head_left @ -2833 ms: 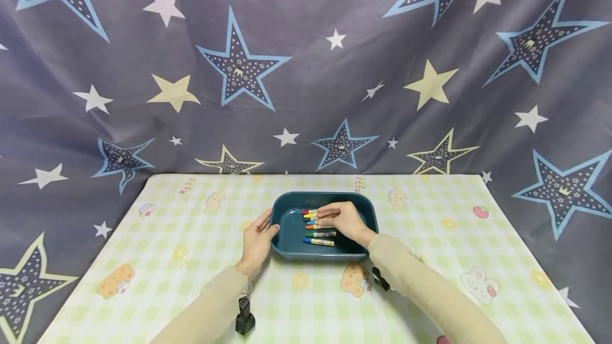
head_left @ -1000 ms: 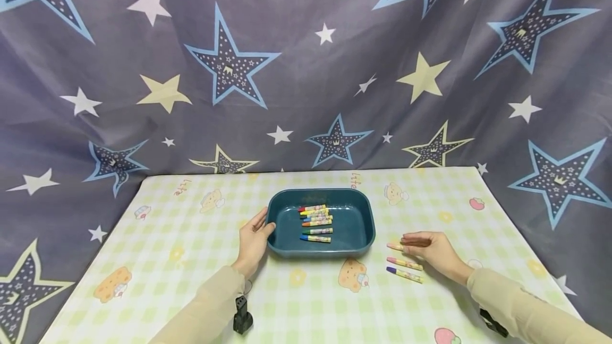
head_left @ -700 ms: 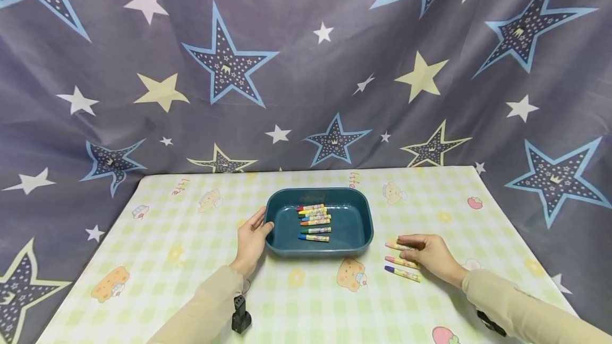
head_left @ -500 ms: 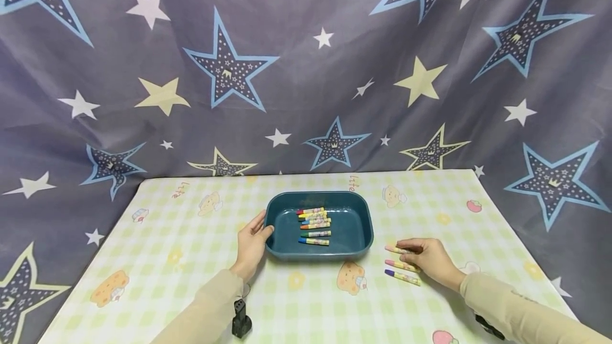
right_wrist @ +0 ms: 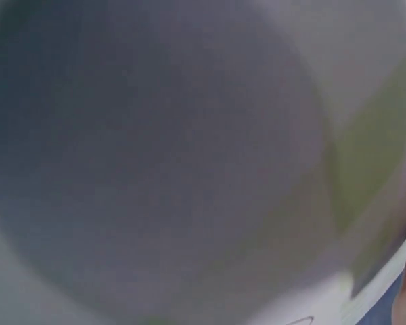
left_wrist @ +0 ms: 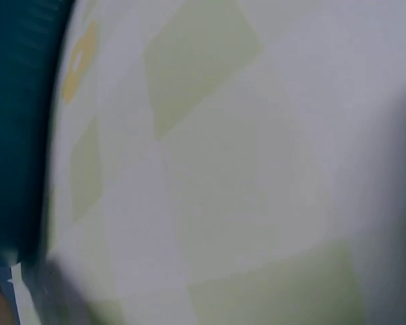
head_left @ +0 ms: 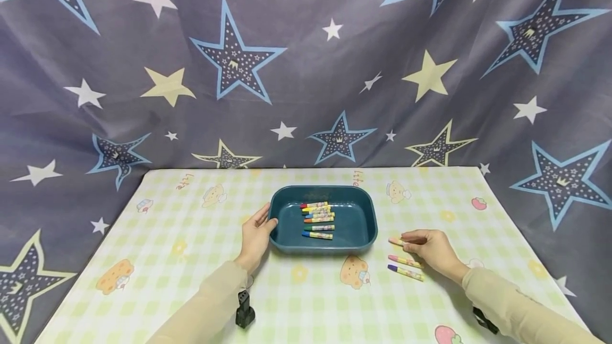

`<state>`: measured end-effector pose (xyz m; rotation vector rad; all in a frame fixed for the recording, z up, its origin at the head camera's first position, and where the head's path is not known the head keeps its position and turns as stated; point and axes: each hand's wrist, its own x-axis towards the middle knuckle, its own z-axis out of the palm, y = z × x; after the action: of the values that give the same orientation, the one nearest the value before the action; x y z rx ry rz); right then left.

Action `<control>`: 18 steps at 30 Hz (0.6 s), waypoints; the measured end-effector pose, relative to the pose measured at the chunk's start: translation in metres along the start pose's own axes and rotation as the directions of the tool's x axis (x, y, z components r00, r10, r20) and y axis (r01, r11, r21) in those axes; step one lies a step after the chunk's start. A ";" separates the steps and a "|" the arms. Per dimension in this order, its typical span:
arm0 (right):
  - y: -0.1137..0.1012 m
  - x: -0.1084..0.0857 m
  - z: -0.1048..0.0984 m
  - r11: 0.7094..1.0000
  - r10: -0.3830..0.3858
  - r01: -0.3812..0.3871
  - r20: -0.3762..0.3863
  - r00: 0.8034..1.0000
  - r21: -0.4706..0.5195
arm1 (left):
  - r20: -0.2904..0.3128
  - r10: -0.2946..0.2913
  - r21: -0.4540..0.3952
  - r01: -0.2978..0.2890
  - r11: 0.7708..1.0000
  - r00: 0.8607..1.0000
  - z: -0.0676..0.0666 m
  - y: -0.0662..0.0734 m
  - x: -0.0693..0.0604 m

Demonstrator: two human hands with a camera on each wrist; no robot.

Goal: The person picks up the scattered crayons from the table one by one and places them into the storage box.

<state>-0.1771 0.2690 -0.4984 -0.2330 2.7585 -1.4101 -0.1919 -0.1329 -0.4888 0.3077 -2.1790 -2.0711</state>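
Observation:
My left hand (head_left: 255, 239) holds the left wall of a dark teal tray (head_left: 323, 248), thumb over the rim and fingers along the outside. In the tray lies a loose column of several crayons, among them a red crayon (head_left: 314, 205), an orange crayon (head_left: 319, 220), a green crayon (head_left: 321, 228) and a blue crayon (head_left: 317, 235). Right of the tray, my right hand (head_left: 432, 251) pinches a peach crayon (head_left: 396, 241) at table level; its rear part is hidden by the fingers. Nearer me lie a pink crayon (head_left: 405, 261) and a purple-tipped crayon (head_left: 405, 272).
A pale green checked cloth (head_left: 191, 291) with cartoon prints covers the table. Behind it hangs a dark curtain (head_left: 296, 89) with stars. The left wrist view shows mostly cloth and the tray's side (left_wrist: 17, 135); the right wrist view is largely blurred.
My right hand has gone from inside the tray to the table on the right, where its thumb and fingers have closed on the peach crayon. My left hand has stayed on the tray.

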 end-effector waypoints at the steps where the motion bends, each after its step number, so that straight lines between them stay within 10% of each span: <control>1: -0.001 0.001 -0.001 1.000 0.000 0.000 0.000 1.000 0.003 | -0.001 -0.001 -0.001 0.001 1.000 1.000 0.000 0.000 0.000; 18: -0.057 0.019 -0.024 0.990 -0.081 0.082 -0.006 0.997 0.115 | -0.004 0.000 0.008 0.000 1.000 1.000 0.001 0.002 0.001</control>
<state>-0.1916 0.2522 -0.4375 -0.3440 2.6861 -1.5832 -0.1935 -0.1324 -0.4865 0.3122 -2.1856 -2.0599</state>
